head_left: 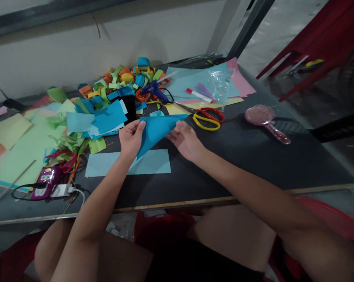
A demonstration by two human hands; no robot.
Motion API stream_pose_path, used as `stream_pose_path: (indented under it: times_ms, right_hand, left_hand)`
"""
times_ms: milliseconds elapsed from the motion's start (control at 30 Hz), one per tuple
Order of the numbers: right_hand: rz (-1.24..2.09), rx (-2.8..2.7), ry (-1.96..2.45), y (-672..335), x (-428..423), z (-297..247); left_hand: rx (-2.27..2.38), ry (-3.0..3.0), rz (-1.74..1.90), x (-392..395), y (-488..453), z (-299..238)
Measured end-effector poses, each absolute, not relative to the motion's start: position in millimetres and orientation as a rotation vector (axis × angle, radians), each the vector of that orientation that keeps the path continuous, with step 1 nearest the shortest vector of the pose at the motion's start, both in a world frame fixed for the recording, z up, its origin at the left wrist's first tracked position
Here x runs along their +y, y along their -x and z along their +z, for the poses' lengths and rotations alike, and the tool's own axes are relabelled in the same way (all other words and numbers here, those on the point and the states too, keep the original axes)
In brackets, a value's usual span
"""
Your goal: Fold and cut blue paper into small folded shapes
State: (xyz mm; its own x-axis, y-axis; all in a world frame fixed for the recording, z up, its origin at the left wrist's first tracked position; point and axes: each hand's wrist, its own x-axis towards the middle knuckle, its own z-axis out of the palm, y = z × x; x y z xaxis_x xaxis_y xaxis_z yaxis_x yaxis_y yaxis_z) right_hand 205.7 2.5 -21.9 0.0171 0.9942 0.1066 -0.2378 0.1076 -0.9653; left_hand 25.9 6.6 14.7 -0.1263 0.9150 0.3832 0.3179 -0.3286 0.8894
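A sheet of blue paper [157, 131], folded into a triangle, is held up over the table. My left hand [131, 137] is closed on its left side, with the thumb pressed on the front face. At the paper's right end, my right hand [187, 141] has its fingers at the lower edge near the pointed corner, in a loose grip. Beneath the hands, a light blue paper strip [153, 162] lies flat on the dark table. Scissors [207, 118] with red and yellow handles lie just beyond my right hand.
Behind are a pile of coloured paper loops [126, 78], a blue glue gun [156, 91], a marker [199, 96] and pastel sheets [188, 80]. A pink hairbrush [266, 121] lies right. A purple device [47, 182] with cables sits front left, beside green paper [20, 150].
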Motion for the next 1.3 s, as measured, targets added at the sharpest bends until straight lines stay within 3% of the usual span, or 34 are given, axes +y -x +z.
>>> stream_pose_path:
  times_ms: [67, 200, 1300]
  right_hand:
    - [1.416, -1.002, 0.861, -197, -1, -22]
    - [1.485, -0.899, 0.85, -192, -8, -15]
    - [1.069, -0.921, 1.006, -223, 11, -15]
  left_hand:
    - [1.377, -1.603, 1.48, 4, -29, 14]
    - [1.388, -1.593, 1.477, 0, -34, 14]
    - [1.333, -1.524, 1.585, 4, -32, 15]
